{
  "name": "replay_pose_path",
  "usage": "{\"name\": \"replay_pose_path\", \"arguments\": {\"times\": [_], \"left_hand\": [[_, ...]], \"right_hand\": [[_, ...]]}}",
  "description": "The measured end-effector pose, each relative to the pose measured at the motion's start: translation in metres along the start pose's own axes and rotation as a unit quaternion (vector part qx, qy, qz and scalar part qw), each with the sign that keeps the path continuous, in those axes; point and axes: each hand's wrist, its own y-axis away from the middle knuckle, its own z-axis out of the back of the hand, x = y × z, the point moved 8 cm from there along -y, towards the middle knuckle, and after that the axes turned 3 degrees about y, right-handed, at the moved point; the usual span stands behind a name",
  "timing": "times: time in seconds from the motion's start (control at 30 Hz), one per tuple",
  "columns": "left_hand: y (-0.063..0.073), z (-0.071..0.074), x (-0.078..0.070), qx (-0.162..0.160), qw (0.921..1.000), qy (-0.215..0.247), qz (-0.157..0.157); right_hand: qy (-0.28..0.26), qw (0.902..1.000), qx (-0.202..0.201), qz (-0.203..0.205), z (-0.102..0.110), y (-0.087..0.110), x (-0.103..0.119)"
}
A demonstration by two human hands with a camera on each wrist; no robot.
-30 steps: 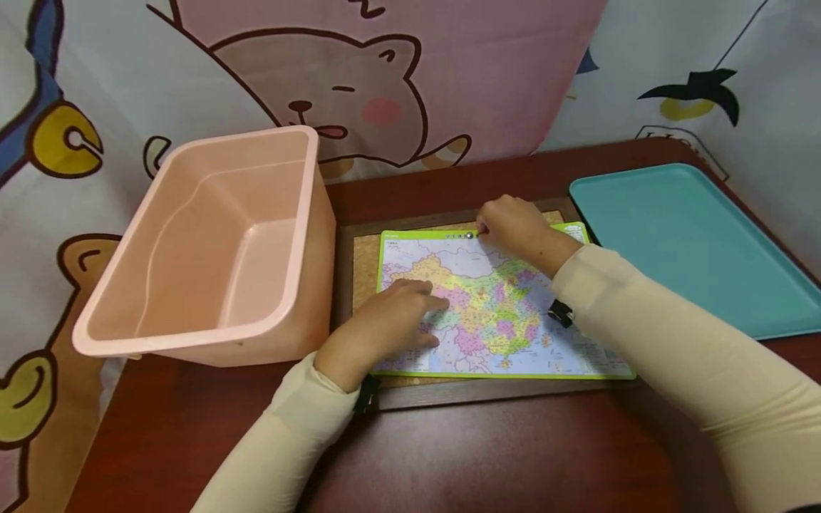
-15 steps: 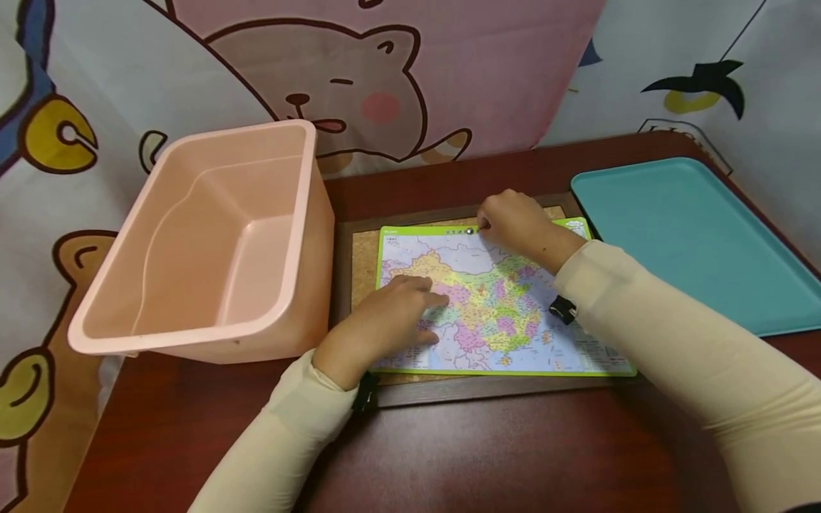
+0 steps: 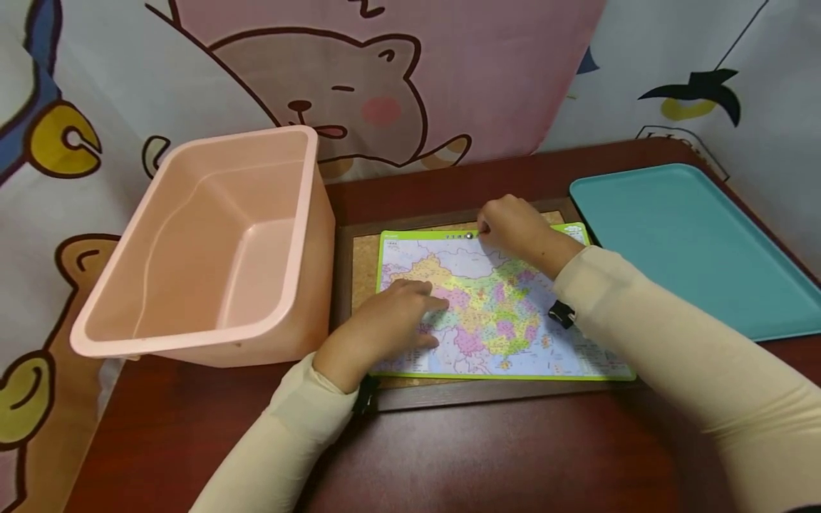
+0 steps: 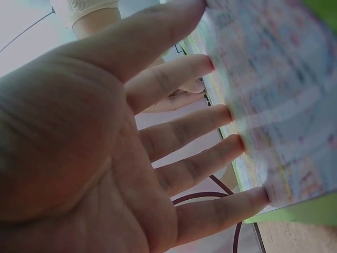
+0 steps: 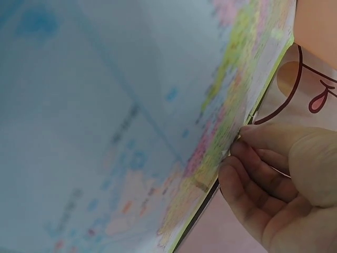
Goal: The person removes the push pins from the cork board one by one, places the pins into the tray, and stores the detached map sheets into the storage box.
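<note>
A laminated map (image 3: 468,306) with a green border lies over a brown-framed cork board (image 3: 364,274). My left hand (image 3: 388,317) rests on the map's left part with its fingers spread. In the left wrist view, the fingertips (image 4: 253,197) touch the map's surface. At the top edge, my right hand (image 3: 513,228) has its fingers curled, with thumb and index finger together. A small silver tack (image 3: 470,235) shows right at those fingertips, mostly covered by them. The right wrist view has the pinching right hand (image 5: 279,179) at the map's edge.
To the left of the board stands a deep pink plastic bin (image 3: 308,285). A flat teal tray (image 3: 699,242) lies on the right, close to the board's corner. Both stand on a dark red wooden table (image 3: 500,456). A cartoon-print cloth (image 3: 500,78) hangs behind.
Both hands, the map and the board keep their places. The head view dips slightly and comes back.
</note>
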Motion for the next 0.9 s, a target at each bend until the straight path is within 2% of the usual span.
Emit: {"name": "replay_pose_path", "arguments": {"times": [0.27,0.43,0.63,0.9], "left_hand": [[-0.0005,0.0005,0.0003,-0.003,1.0000,0.003,0.003],[0.0000,-0.0012,0.0014,0.005,0.9999,0.008,0.009],[0.0003,0.0002,0.0012,-0.001,1.0000,0.005,0.006],[0.0009,-0.0003,0.0011,-0.006,1.0000,0.006,0.002]], "right_hand": [[-0.002,0.9999,-0.015,0.002,0.0004,0.0002,-0.0018],[-0.003,1.0000,-0.008,0.003,-0.0012,0.0001,-0.0015],[0.002,0.9999,-0.016,-0.002,0.0010,0.0002,-0.0007],[-0.008,0.9999,-0.007,-0.005,0.0008,0.0011,-0.0025]]}}
